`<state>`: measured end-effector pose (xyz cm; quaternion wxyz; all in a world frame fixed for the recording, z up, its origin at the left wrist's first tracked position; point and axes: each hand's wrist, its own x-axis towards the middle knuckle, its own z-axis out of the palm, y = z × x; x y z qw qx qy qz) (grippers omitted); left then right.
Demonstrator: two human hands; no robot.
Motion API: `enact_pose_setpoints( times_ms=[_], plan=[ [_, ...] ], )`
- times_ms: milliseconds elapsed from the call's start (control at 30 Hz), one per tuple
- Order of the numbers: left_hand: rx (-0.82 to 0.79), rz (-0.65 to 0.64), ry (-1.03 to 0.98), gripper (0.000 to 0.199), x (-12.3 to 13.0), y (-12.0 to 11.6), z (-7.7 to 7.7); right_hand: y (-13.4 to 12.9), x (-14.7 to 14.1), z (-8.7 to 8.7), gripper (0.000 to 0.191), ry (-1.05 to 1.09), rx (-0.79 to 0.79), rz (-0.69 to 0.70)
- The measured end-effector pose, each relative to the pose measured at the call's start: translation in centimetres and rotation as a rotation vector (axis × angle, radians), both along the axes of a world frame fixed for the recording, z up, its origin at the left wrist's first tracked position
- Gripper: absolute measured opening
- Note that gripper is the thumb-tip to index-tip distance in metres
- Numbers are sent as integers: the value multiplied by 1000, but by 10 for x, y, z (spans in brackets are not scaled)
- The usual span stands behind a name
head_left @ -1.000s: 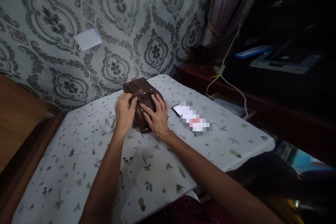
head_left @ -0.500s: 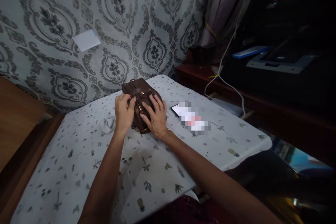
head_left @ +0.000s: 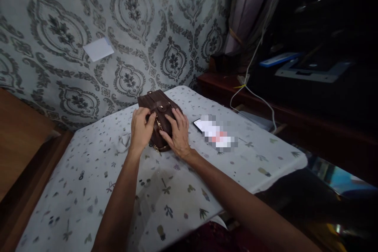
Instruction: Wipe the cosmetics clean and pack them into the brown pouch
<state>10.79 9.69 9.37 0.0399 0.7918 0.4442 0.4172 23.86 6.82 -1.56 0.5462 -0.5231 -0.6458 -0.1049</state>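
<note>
A brown handbag [head_left: 156, 98] with gold-coloured fittings lies on the patterned white tablecloth [head_left: 118, 181]. My left hand [head_left: 141, 130] is closed at the bag's left side, thumb and fingers pinching near its edge. Across the right part of the bag rests my right hand [head_left: 179, 134], fingers spread and thumb stretched towards the gold zip [head_left: 159, 123]. What exactly sits between the left fingertips is hidden. To the right of the bag lies a phone [head_left: 206, 129] with a lit screen, partly pixelated.
A pale strap-like item [head_left: 123, 142] lies left of the bag. Patterned wallpaper with a white card [head_left: 98, 49] rises behind the table. At right, a white cable [head_left: 264, 100] hangs by a dark red cabinet [head_left: 214, 86]. A wooden panel [head_left: 26, 138] stands left.
My right fingers have shifted slightly on the bag, the index finger lifting a little. My left hand keeps its place at the bag's edge. The camera view has moved slightly.
</note>
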Motion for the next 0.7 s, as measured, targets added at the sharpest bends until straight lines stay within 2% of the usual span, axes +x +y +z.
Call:
enact_pose_setpoints(
  times_ms=[100,267,367,467,600,700],
  plan=[
    [10,-4,-14,20,0,1,-1,-5,-3,1,53,143,4,-36],
    [46,7,1,22,0,0,-3,-3,-5,-8,62,380,-109,-116],
    [79,44,37,20,2,1,-3,4,-5,-14,65,410,-113,-103],
    [94,60,77,8,8,5,1,8,-7,-15,67,418,-95,-111],
    [82,-7,100,25,25,16,10,11,-8,-15,69,408,-74,-135],
    [67,-60,137,25,39,25,13,13,-7,-17,70,395,-65,-131]
  ],
)
